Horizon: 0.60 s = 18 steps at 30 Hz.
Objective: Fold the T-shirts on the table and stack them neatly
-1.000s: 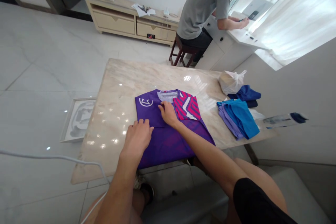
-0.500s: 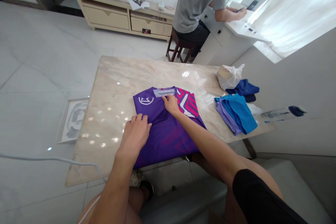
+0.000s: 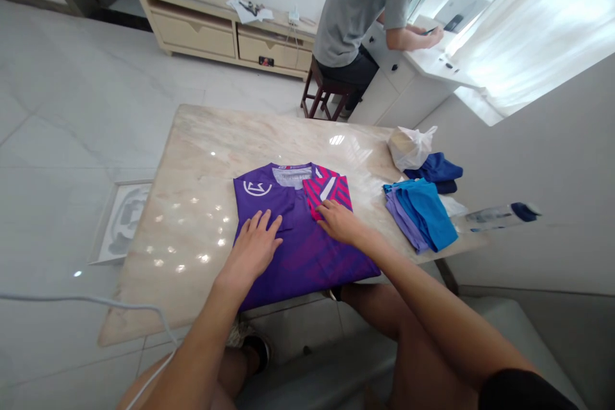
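Note:
A purple jersey [image 3: 298,256] with a white logo lies partly folded on the marble table [image 3: 202,160], its pink-striped sleeve [image 3: 329,189] turned in over the chest. My left hand [image 3: 252,250] lies flat on the purple cloth with fingers spread. My right hand [image 3: 339,221] rests flat at the lower edge of the pink sleeve, fingers stretched out. Neither hand grips anything.
Folded blue and lilac clothes [image 3: 420,214] lie to the right, with a white plastic bag [image 3: 410,146], dark blue cloth [image 3: 437,170] and a plastic bottle [image 3: 494,218]. A person in a grey shirt [image 3: 358,9] sits on a stool at a white desk. A white tray [image 3: 120,221] lies on the floor.
My right hand has slid from the collar down and right onto the pink sleeve. My left hand has moved slightly further onto the jersey, fingers spread.

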Available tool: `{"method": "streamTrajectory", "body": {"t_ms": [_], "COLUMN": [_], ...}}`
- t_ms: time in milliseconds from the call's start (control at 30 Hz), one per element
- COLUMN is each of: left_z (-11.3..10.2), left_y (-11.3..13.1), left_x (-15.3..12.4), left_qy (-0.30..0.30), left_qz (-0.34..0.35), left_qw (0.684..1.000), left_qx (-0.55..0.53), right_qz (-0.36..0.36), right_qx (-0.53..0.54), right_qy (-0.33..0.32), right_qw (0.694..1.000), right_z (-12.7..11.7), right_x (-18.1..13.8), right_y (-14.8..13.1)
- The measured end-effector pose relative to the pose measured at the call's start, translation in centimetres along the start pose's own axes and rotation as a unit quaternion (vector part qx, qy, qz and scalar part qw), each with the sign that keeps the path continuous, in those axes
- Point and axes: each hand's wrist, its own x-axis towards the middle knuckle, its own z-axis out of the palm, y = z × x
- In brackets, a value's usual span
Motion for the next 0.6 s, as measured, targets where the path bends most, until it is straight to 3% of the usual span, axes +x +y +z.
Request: {"method": "streamTrajectory", "body": {"t_ms": [233, 400, 600], "left_z": [-0.3, 0.3, 1.4], "left_y": [2.4, 1.2, -0.8], "left_x": [5.3, 9.5, 10.7], "left_qy": [0.048, 0.067, 0.022], "left_qz": [0.033, 0.023, -0.002], "left_qw": [0.998, 0.997, 0.999], "left_qx": [-0.006, -0.025, -0.04], "right_qz": [-0.015, 0.007, -0.008], "right_qx": [0.012, 0.032, 0.057], "right_qy": [-0.025, -0.012, 0.005], "right_qw": [1.0, 0.999, 0.998], "right_z": [1.3, 1.7, 3.3], "right_x": [-2.1, -2.9, -3.3], "right_y": [-0.7, 0.1, 1.9]}}
